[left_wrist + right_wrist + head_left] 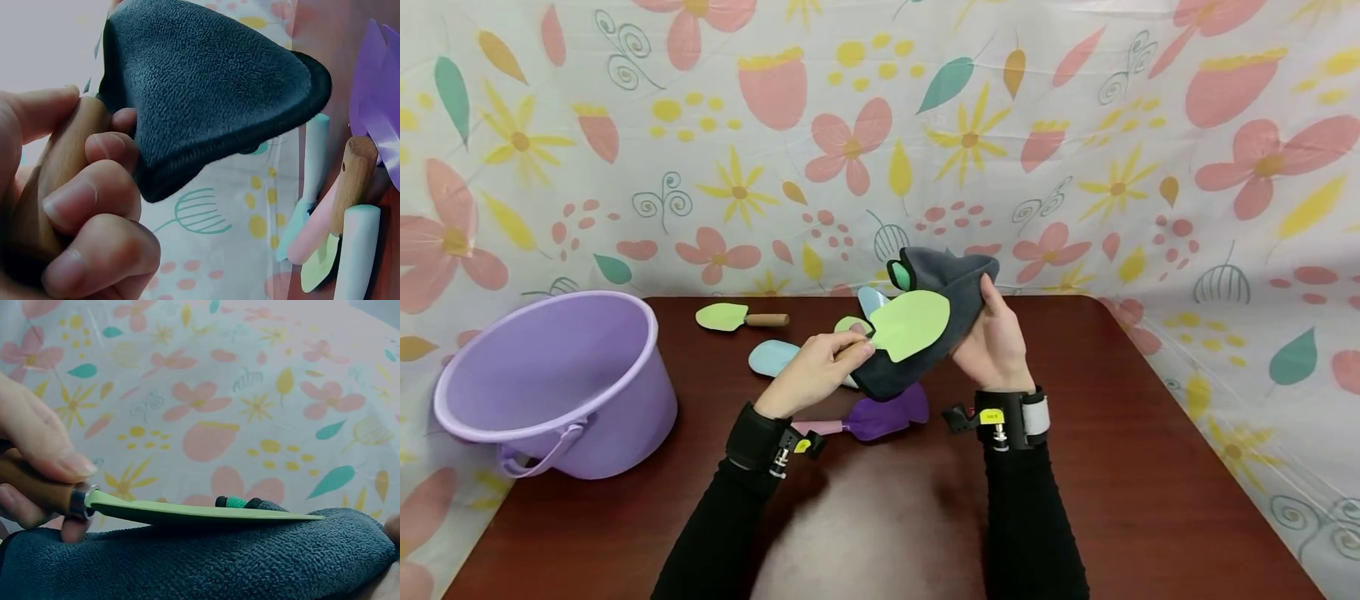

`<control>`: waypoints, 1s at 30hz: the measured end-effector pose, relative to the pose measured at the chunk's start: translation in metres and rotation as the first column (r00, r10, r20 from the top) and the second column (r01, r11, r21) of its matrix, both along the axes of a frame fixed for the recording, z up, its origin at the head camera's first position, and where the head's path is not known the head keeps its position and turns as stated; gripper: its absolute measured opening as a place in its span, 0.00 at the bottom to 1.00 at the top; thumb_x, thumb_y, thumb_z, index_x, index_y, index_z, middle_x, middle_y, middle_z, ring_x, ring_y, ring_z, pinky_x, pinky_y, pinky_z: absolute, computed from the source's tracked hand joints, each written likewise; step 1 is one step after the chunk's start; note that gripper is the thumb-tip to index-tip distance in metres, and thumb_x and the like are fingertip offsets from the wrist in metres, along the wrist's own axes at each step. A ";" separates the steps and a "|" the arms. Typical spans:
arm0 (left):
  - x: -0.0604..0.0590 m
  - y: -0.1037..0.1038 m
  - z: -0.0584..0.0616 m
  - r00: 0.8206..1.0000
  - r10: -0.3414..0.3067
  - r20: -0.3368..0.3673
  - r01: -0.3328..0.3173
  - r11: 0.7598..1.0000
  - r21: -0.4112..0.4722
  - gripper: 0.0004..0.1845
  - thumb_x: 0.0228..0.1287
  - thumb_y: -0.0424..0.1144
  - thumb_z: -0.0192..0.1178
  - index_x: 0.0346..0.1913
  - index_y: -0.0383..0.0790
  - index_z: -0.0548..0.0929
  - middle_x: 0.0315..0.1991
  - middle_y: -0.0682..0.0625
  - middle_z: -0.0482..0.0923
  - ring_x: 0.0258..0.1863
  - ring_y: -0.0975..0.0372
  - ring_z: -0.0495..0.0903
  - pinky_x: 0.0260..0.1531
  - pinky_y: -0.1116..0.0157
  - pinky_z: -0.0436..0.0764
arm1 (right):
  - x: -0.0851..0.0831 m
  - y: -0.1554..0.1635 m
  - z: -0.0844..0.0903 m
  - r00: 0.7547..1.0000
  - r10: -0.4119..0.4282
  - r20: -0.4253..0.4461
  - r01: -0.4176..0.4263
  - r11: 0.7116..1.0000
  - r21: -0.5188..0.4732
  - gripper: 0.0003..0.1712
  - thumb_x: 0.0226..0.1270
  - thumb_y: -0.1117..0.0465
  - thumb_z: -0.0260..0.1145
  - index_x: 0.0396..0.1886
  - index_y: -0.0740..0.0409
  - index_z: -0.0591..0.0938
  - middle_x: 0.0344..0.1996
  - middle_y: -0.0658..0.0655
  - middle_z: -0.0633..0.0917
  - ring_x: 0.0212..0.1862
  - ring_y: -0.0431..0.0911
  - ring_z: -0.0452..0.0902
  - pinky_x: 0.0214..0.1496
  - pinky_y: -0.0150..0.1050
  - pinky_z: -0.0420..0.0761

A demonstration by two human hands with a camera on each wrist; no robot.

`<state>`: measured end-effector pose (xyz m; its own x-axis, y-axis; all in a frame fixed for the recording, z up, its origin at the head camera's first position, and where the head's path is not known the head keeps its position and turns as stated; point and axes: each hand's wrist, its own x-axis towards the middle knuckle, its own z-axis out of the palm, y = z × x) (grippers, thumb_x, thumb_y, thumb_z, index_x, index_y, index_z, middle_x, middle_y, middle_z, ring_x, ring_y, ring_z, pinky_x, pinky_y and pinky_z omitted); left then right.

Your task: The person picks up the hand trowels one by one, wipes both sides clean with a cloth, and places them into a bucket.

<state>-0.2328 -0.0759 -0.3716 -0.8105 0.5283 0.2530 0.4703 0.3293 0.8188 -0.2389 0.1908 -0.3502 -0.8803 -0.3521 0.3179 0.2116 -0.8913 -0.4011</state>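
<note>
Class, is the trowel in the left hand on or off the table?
Off: the left hand grips its handle in mid-air, blade over the cloth the right hand holds.

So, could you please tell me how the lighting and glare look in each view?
Head: pale glare on the table, darker shadows alongside; left wrist: upper-left corner washed out, the gray cloth's texture clear; right wrist: cool, muted light, the green trowel's underside shaded.

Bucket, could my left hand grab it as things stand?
Probably not freely: your left hand holds a green trowel, though nothing tall stands between that hand and the bucket.
</note>
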 end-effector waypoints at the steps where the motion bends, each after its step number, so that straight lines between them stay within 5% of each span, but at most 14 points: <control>1: -0.001 0.001 -0.001 1.000 -0.001 0.005 0.001 1.000 -0.003 0.18 0.75 0.52 0.52 0.55 0.44 0.82 0.32 0.51 0.76 0.34 0.63 0.73 0.43 0.64 0.72 | 0.000 0.002 0.000 1.000 -0.002 0.001 0.002 1.000 -0.015 0.32 0.81 0.49 0.44 0.79 0.42 0.48 0.77 0.50 0.49 0.73 0.48 0.53 0.73 0.42 0.51; 5: -0.003 0.000 -0.001 1.000 0.024 0.010 -0.024 0.999 -0.024 0.17 0.75 0.52 0.52 0.52 0.45 0.83 0.31 0.52 0.77 0.32 0.64 0.73 0.40 0.63 0.73 | 0.001 0.009 0.001 1.000 -0.012 0.005 0.012 0.999 -0.046 0.32 0.81 0.50 0.44 0.79 0.40 0.48 0.77 0.49 0.48 0.74 0.47 0.54 0.73 0.39 0.52; 10: -0.004 -0.004 0.000 0.998 0.057 -0.010 -0.058 0.997 -0.046 0.16 0.76 0.52 0.50 0.37 0.46 0.80 0.18 0.56 0.55 0.18 0.64 0.57 0.26 0.65 0.61 | 0.002 0.018 0.002 1.000 -0.003 -0.005 0.002 0.993 -0.119 0.31 0.81 0.52 0.45 0.79 0.43 0.50 0.77 0.51 0.52 0.69 0.49 0.64 0.72 0.38 0.54; 20: -0.007 -0.005 0.003 0.990 0.129 -0.056 -0.131 0.991 -0.033 0.16 0.74 0.54 0.52 0.48 0.50 0.84 0.25 0.58 0.70 0.27 0.63 0.70 0.31 0.62 0.71 | 0.003 0.032 0.003 1.000 0.027 0.007 -0.025 0.983 -0.181 0.31 0.82 0.54 0.45 0.79 0.47 0.51 0.76 0.51 0.53 0.61 0.51 0.71 0.69 0.41 0.60; 30: -0.002 -0.002 0.006 0.987 0.124 -0.099 -0.116 0.990 0.085 0.08 0.74 0.51 0.54 0.42 0.59 0.83 0.23 0.54 0.65 0.26 0.63 0.66 0.38 0.61 0.70 | 0.000 0.006 0.002 0.997 0.034 0.073 -0.035 0.999 0.016 0.30 0.81 0.54 0.47 0.79 0.42 0.53 0.77 0.49 0.53 0.75 0.45 0.49 0.72 0.41 0.55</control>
<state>-0.2343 -0.0781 -0.3657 -0.8341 0.4037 0.3758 0.5147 0.3249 0.7934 -0.2384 0.1967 -0.3486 -0.8883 -0.3874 0.2469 0.2714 -0.8761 -0.3984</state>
